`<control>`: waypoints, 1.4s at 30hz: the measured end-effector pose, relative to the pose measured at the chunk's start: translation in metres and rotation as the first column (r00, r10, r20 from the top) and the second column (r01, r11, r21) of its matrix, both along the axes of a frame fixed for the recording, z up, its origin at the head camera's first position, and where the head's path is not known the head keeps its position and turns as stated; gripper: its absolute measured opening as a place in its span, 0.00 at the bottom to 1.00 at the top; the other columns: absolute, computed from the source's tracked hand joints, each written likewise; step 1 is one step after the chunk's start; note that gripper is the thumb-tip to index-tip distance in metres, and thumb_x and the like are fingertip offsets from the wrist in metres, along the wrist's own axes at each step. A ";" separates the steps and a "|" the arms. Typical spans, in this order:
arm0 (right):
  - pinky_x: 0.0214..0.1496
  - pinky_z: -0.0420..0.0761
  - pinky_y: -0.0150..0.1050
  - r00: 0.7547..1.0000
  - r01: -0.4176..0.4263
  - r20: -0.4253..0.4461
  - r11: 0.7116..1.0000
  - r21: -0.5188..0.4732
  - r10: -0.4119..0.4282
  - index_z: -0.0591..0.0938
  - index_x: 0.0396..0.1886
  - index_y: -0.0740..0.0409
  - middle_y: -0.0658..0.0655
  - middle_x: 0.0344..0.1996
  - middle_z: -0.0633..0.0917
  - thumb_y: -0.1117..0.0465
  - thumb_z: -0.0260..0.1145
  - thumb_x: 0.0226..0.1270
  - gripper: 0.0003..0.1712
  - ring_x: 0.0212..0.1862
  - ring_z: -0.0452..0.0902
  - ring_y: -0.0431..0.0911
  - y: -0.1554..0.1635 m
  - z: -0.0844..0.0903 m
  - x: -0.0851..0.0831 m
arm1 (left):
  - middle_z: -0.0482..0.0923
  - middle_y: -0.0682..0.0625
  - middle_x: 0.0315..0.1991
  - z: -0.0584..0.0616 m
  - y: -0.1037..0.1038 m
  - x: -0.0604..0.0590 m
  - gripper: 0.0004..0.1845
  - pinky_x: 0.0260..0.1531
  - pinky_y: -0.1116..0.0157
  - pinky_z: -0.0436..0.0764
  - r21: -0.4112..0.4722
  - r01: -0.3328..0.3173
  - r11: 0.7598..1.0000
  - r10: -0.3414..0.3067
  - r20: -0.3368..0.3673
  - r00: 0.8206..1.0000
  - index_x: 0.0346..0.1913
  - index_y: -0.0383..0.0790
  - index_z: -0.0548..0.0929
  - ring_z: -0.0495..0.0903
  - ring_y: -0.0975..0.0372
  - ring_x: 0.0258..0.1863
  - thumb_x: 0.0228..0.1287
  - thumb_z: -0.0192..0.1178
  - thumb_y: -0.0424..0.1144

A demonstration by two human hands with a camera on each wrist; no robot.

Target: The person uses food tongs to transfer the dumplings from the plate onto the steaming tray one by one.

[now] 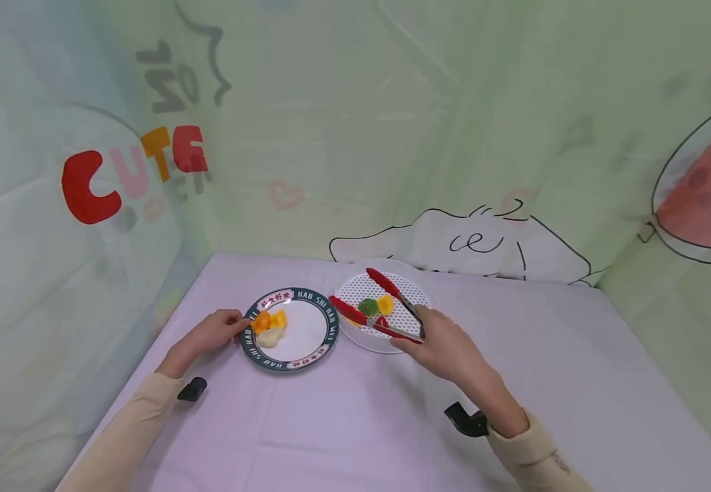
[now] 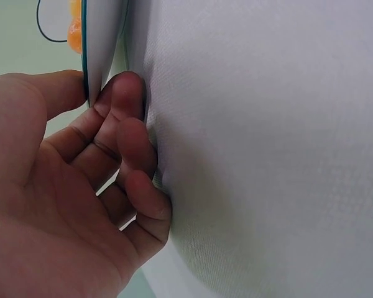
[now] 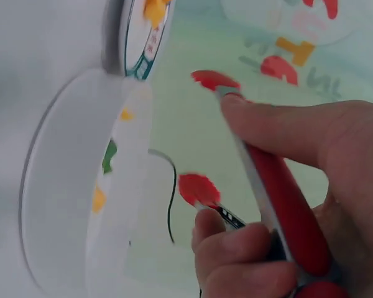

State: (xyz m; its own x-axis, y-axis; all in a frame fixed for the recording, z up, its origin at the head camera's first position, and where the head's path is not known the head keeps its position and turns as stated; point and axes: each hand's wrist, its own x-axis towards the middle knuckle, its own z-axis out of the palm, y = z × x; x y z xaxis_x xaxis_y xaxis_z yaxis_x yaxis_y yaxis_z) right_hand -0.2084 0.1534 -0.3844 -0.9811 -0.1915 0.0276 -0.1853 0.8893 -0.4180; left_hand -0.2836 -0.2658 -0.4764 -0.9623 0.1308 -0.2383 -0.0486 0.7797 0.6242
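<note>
My right hand (image 1: 438, 338) grips red-tipped tongs (image 1: 386, 307), spread wide over a white perforated plate (image 1: 413, 290). That plate holds a green piece (image 1: 368, 306), a yellow piece (image 1: 385, 304) and a small red piece. In the right wrist view the fingers (image 3: 280, 133) curl round the tongs' red handles (image 3: 286, 198). My left hand (image 1: 217, 329) pinches the left rim of a white plate with a dark lettered border (image 1: 325, 338); thumb (image 2: 59, 93) and fingers clamp its edge (image 2: 94, 56). On it lie orange pieces (image 1: 268, 320) and a pale piece (image 1: 271, 336).
A lilac cloth covers the table (image 1: 361, 417). Pale green printed curtains (image 1: 392, 123) close in the back and both sides. The two plates sit side by side near the table's far middle.
</note>
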 end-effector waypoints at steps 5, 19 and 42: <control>0.40 0.83 0.39 0.996 -0.061 0.062 0.990 -0.128 0.069 0.71 0.69 0.61 0.59 0.50 0.83 0.45 0.75 0.58 0.44 0.47 0.78 0.51 -0.029 -0.011 -0.001 | 0.76 0.48 0.29 0.000 0.001 -0.002 0.15 0.33 0.65 0.70 0.005 0.009 1.000 -0.009 0.012 1.000 0.38 0.39 0.79 0.73 0.58 0.33 0.77 0.52 0.47; 0.26 0.72 0.33 0.968 -0.156 0.175 0.978 -0.140 0.180 0.80 0.55 0.59 0.53 0.27 0.80 0.47 0.74 0.62 0.28 0.28 0.74 0.45 -0.097 -0.045 -0.033 | 0.76 0.48 0.29 -0.007 -0.005 -0.004 0.14 0.34 0.65 0.70 0.008 0.017 1.000 -0.017 -0.006 1.000 0.39 0.39 0.79 0.73 0.58 0.34 0.77 0.53 0.47; 0.33 0.75 0.33 0.975 -0.168 0.130 0.982 -0.090 0.179 0.82 0.59 0.57 0.54 0.44 0.85 0.46 0.73 0.62 0.30 0.38 0.75 0.45 -0.102 -0.054 -0.037 | 0.76 0.48 0.29 -0.006 -0.005 -0.008 0.15 0.35 0.64 0.71 0.019 -0.007 1.000 0.007 0.020 1.000 0.38 0.40 0.79 0.73 0.57 0.34 0.77 0.53 0.48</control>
State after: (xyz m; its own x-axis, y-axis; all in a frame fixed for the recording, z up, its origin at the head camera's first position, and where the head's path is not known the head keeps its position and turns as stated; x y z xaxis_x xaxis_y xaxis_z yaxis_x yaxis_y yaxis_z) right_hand -0.2455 0.0519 -0.4386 -0.9285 -0.3620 -0.0827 -0.2705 0.8120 -0.5172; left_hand -0.2912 -0.2705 -0.4820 -0.9582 0.1290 -0.2554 -0.0667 0.7674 0.6377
